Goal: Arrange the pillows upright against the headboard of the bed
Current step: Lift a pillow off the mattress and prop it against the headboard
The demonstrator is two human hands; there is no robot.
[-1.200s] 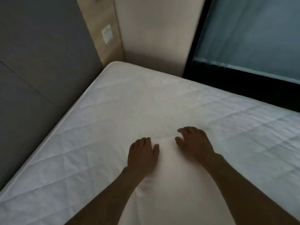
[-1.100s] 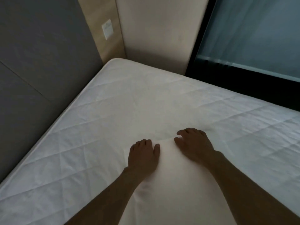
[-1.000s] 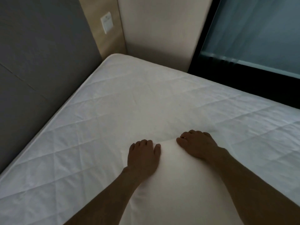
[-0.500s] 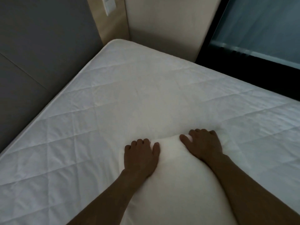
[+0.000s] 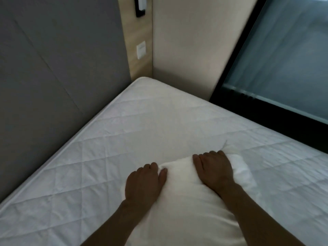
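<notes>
One white pillow point(image 5: 181, 201) lies on the quilted white mattress point(image 5: 124, 135), reaching from the middle down to the bottom edge of the view. My left hand point(image 5: 143, 183) clasps its far left corner, fingers curled over the edge and thumb on top. At the far edge more to the right, my right hand point(image 5: 214, 169) grips the pillow too, and the cloth bunches up beside it. The grey padded headboard point(image 5: 53, 77) rises along the left side of the bed, apart from the pillow.
A wooden strip with a white wall switch point(image 5: 141, 50) and a black fitting point(image 5: 140, 8) stands in the far corner beside a cream wall point(image 5: 186, 41). A black-framed window point(image 5: 284, 68) runs along the right side of the bed.
My fingers have curled over the pillow's far edge and its far end has bunched up. The view has tilted upward, showing more wall.
</notes>
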